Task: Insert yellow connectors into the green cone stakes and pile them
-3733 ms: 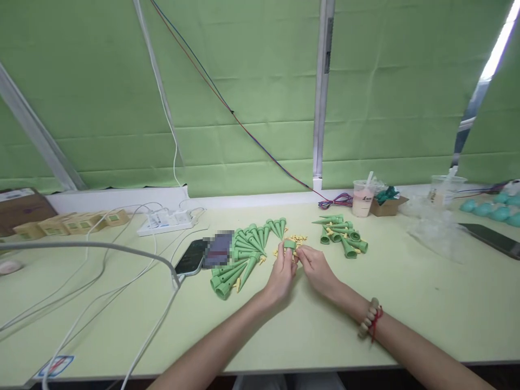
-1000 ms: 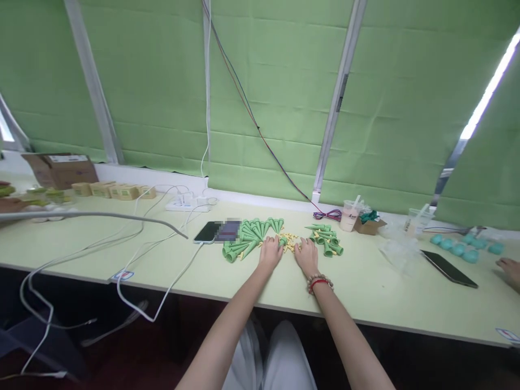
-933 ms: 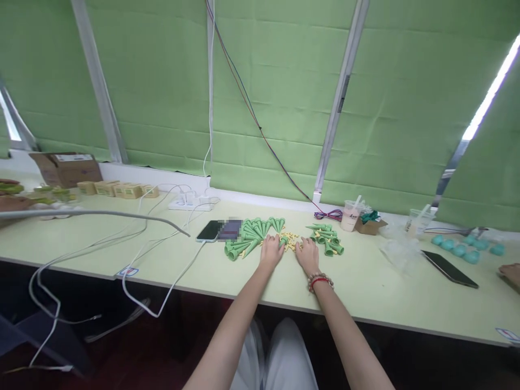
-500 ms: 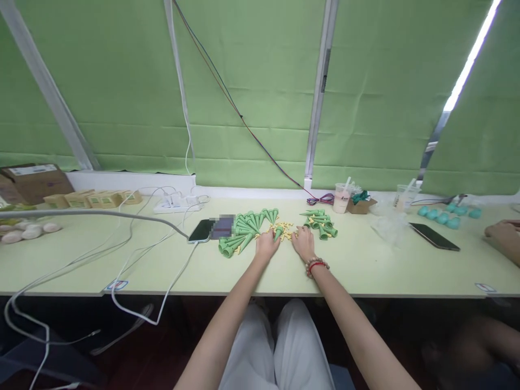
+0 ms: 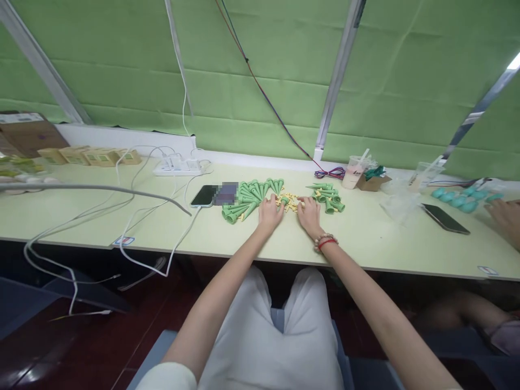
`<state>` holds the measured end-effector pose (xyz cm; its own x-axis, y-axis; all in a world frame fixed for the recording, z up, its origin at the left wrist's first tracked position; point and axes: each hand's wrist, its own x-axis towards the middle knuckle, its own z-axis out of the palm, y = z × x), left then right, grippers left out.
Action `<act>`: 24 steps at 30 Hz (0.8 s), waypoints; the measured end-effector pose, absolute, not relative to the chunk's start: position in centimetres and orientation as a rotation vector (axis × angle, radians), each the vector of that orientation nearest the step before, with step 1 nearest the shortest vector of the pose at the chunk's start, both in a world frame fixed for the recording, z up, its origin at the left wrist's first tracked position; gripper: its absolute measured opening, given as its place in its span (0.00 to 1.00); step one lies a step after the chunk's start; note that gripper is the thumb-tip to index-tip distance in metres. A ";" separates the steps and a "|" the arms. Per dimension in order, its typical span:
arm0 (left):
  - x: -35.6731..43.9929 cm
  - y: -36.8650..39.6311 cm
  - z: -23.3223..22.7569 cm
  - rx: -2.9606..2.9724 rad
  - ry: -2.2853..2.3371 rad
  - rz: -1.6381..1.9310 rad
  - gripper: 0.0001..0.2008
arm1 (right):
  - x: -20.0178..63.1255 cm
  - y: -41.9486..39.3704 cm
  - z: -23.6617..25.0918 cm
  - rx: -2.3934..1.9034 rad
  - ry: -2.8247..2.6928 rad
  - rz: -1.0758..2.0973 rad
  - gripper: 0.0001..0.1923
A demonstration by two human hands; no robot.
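My left hand [image 5: 270, 213] is closed on a green cone [image 5: 284, 201], its wide end showing by the fingertips. Facing it, my right hand [image 5: 309, 214] has its fingers bent together at the edge of a scatter of small yellow pieces [image 5: 291, 203]; what they pinch, if anything, is too small to make out. A large group of green cones [image 5: 252, 194] lies left of my left hand, some with yellow bits near them. Beyond my right hand sits a smaller pile of green cones [image 5: 328, 196].
To the left are a phone [image 5: 204, 196] on a white cable, a power strip [image 5: 177, 167] and small yellowish boxes [image 5: 106, 157]. To the right stand a drink cup [image 5: 354, 170], a plastic bag [image 5: 400, 205], another phone [image 5: 445, 218], turquoise pieces [image 5: 463, 200] and another person's hand [image 5: 506, 216].
The camera view has tilted down and shifted. The green cone in my left hand has turned from pointing upward to lying lower between the hands. My right hand stays by the yellow pieces.
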<state>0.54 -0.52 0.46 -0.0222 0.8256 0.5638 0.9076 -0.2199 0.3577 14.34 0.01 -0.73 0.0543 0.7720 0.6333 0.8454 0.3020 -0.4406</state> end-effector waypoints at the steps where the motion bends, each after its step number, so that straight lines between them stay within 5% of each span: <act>1: 0.4 -1.9 0.6 -2.080 -1.788 -1.168 0.13 | 14.6 -1.5 -0.5 -1.421 -1.692 -0.137 0.13; 5: -1.4 -10.0 -1.4 -2.093 -1.298 -1.441 0.07 | 16.7 -10.5 -1.9 -1.017 -2.006 -0.328 0.10; 9: -4.7 -16.8 -8.2 -2.368 -0.917 -1.150 0.07 | 19.3 -17.6 -8.6 -0.758 -2.510 -0.244 0.09; 14: -8.8 -17.0 -16.5 -1.965 -2.150 -0.591 0.13 | 21.1 -17.2 -17.3 -1.744 -2.112 0.190 0.18; 18: -10.5 -15.8 -19.0 -1.710 -2.473 -0.132 0.30 | 21.6 -14.8 -20.1 -1.800 -1.946 0.640 0.20; 24: -10.8 -15.9 -17.9 -1.852 -2.623 -0.423 0.26 | 19.8 -13.9 -19.8 -1.895 -1.809 0.795 0.11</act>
